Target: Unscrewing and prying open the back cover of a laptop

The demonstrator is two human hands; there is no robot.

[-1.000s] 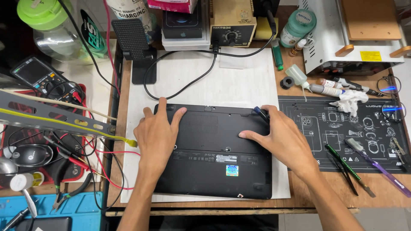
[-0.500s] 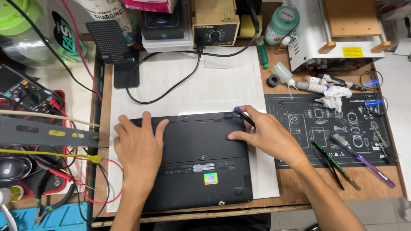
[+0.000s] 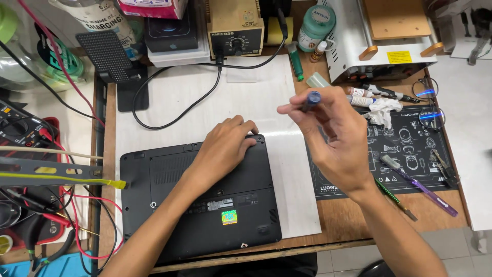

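on the white mat at the middle of the bench, a black plastic laptop turned underside up [image 3: 200,202] is lying with its long axis running left to right, tilted a little so its right end sits nearer me. my left hand [image 3: 223,149] is resting flat and spread on the far right corner of that casing, fingers extended over the top edge near the hinge, gripping nothing, just pressing down. my right hand [image 3: 335,136] is lifted off the surface, up and to the right of the laptop, over the seam between the white mat [image 3: 287,190] and the dark printed repair mat [image 3: 410,149]. it is pinching a small dark tool with a blue cap [image 3: 310,100] between thumb and forefinger, the remaining fingers curled loosely; the tool's shaft is mostly hidden behind my fingers, so i cannot tell its tip.

so the laptop is lying below and to the left of the tool hand, and my left hand is clearly the nearer one, already touching it. the nearest visible screw holes are sitting along the left and lower parts of the casing, well apart from the raised tool.

on the dark mat a purple-handled tool [image 3: 425,187] and a green-handled one [image 3: 394,195] are lying diagonally, near my right wrist.
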